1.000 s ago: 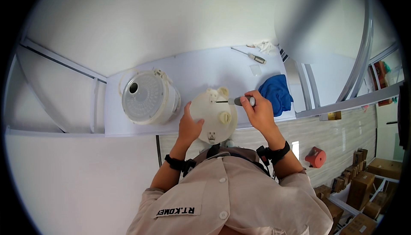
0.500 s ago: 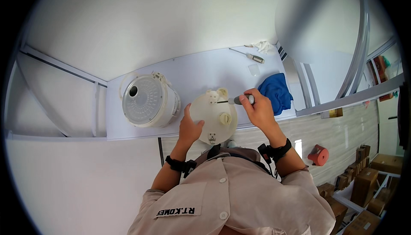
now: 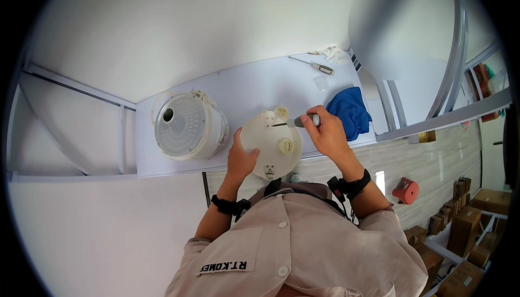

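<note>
A round cream-white lid (image 3: 261, 148) with a raised round knob and hinge-like fittings at two edges sits at the front of the white table. My left hand (image 3: 242, 159) grips its left rim, thumb on top and the other fingers along the edge. Held in my right hand (image 3: 327, 133) is a grey-handled screwdriver (image 3: 305, 121). Its thin shaft points left, and the tip is at the white fitting (image 3: 269, 119) on the lid's far edge. Whether the tip sits in a screw is too small to tell.
Left on the table (image 3: 246, 94) stands a white rice cooker (image 3: 216, 131) with a grey metal top. To the right lie a blue cloth (image 3: 349, 114), a second screwdriver (image 3: 323, 69), a small clear piece (image 3: 321, 84) and crumpled white tissue (image 3: 333, 54). A red roll (image 3: 405, 191) rests on the floor near cardboard boxes (image 3: 465, 232).
The screwdriver and my right hand have shifted slightly up and away from me, with the shaft tilting a little more. My left hand keeps its hold on the lid.
</note>
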`<action>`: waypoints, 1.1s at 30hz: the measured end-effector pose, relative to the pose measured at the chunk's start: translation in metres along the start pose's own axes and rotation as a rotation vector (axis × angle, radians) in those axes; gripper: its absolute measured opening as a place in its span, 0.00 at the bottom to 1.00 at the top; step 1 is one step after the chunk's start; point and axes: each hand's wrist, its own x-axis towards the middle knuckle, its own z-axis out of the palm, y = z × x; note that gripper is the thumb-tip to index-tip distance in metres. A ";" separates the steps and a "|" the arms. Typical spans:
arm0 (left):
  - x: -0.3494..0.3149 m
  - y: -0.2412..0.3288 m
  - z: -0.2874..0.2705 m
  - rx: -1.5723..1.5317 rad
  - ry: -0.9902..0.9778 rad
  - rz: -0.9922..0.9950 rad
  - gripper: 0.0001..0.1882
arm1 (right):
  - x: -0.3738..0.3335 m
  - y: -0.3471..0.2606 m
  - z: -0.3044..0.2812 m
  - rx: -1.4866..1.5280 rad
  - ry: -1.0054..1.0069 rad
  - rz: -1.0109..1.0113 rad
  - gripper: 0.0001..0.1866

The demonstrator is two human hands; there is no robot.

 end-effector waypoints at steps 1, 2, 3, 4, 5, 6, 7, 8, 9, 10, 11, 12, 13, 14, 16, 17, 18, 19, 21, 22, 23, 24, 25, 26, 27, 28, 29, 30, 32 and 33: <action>0.000 0.000 0.000 -0.002 0.003 0.000 0.46 | 0.001 0.001 -0.002 -0.016 -0.022 -0.039 0.14; 0.000 -0.001 0.001 -0.005 0.002 0.000 0.46 | 0.001 0.003 -0.003 -0.032 -0.044 -0.079 0.14; 0.000 -0.001 0.001 -0.008 0.002 0.000 0.46 | 0.002 0.003 -0.005 -0.045 -0.067 -0.101 0.14; 0.000 -0.001 0.001 -0.010 0.001 0.000 0.46 | 0.003 0.003 -0.007 -0.057 -0.090 -0.123 0.14; 0.000 -0.001 0.001 -0.007 0.002 -0.002 0.46 | 0.003 0.002 -0.008 -0.069 -0.113 -0.146 0.14; 0.000 -0.001 0.001 -0.003 0.002 -0.003 0.46 | 0.005 0.000 -0.009 -0.075 -0.116 -0.138 0.14; 0.001 0.000 0.001 0.001 0.001 -0.003 0.46 | 0.007 -0.004 -0.010 -0.081 -0.117 -0.129 0.15; 0.002 0.001 0.000 -0.001 -0.011 -0.027 0.47 | 0.009 -0.006 -0.010 -0.087 -0.118 -0.119 0.15; 0.002 0.003 0.000 -0.004 -0.023 -0.052 0.47 | 0.011 -0.008 -0.007 -0.127 -0.102 -0.110 0.16; 0.003 0.004 -0.001 -0.005 -0.036 -0.076 0.47 | 0.013 -0.010 -0.003 -0.166 -0.085 -0.100 0.16; 0.003 0.004 -0.001 -0.003 -0.035 -0.073 0.47 | 0.015 -0.012 0.000 -0.206 -0.068 -0.090 0.17; 0.003 0.004 0.000 0.000 -0.033 -0.069 0.47 | 0.018 -0.014 0.003 -0.247 -0.060 -0.098 0.18; 0.003 0.005 -0.001 0.001 -0.029 -0.069 0.47 | 0.021 -0.017 0.005 -0.288 -0.054 -0.108 0.19; 0.002 0.006 -0.002 0.005 -0.028 -0.067 0.47 | 0.023 -0.020 0.007 -0.328 -0.049 -0.119 0.19; 0.003 0.009 -0.004 0.012 -0.027 -0.061 0.47 | 0.027 -0.030 0.007 -0.438 -0.079 -0.098 0.20; 0.004 0.007 -0.003 0.011 -0.029 -0.048 0.47 | 0.029 -0.034 0.007 -0.494 -0.094 -0.088 0.21; 0.005 0.004 -0.003 0.010 -0.030 -0.034 0.47 | 0.031 -0.034 0.009 -0.472 -0.098 -0.100 0.21; 0.006 0.004 -0.003 0.008 -0.031 -0.019 0.47 | 0.033 -0.033 0.012 -0.451 -0.100 -0.112 0.21; 0.006 0.005 -0.003 0.000 -0.037 -0.043 0.47 | 0.038 -0.033 0.012 -0.400 -0.140 -0.139 0.19; 0.006 0.005 -0.003 -0.005 -0.039 -0.055 0.47 | 0.041 -0.034 0.010 -0.371 -0.178 -0.156 0.17; 0.006 0.006 -0.002 -0.001 -0.035 -0.057 0.47 | 0.044 -0.034 0.008 -0.342 -0.216 -0.171 0.16; 0.006 0.007 -0.002 0.002 -0.030 -0.059 0.47 | 0.047 -0.031 0.006 -0.287 -0.245 -0.250 0.15; 0.005 0.006 -0.002 0.006 -0.026 -0.062 0.47 | 0.050 -0.028 0.003 -0.230 -0.276 -0.328 0.15; 0.005 0.006 -0.002 0.001 -0.030 -0.063 0.47 | 0.052 -0.026 0.001 -0.172 -0.306 -0.405 0.15; 0.006 0.005 -0.002 -0.004 -0.034 -0.063 0.47 | 0.051 -0.026 -0.002 -0.209 -0.342 -0.393 0.16; 0.006 0.004 -0.002 -0.009 -0.039 -0.063 0.47 | 0.051 -0.031 -0.007 -0.246 -0.378 -0.380 0.16; 0.006 0.002 -0.002 -0.003 -0.035 -0.062 0.47 | 0.051 -0.034 -0.010 -0.283 -0.414 -0.367 0.17; 0.006 0.000 -0.001 0.002 -0.031 -0.061 0.47 | 0.050 -0.033 -0.008 -0.296 -0.351 -0.363 0.16; 0.007 0.001 -0.002 0.010 -0.036 -0.059 0.48 | 0.047 -0.031 -0.005 -0.322 -0.220 -0.348 0.15; 0.008 0.002 -0.002 0.011 -0.041 -0.060 0.48 | 0.043 -0.032 -0.005 -0.288 -0.207 -0.303 0.14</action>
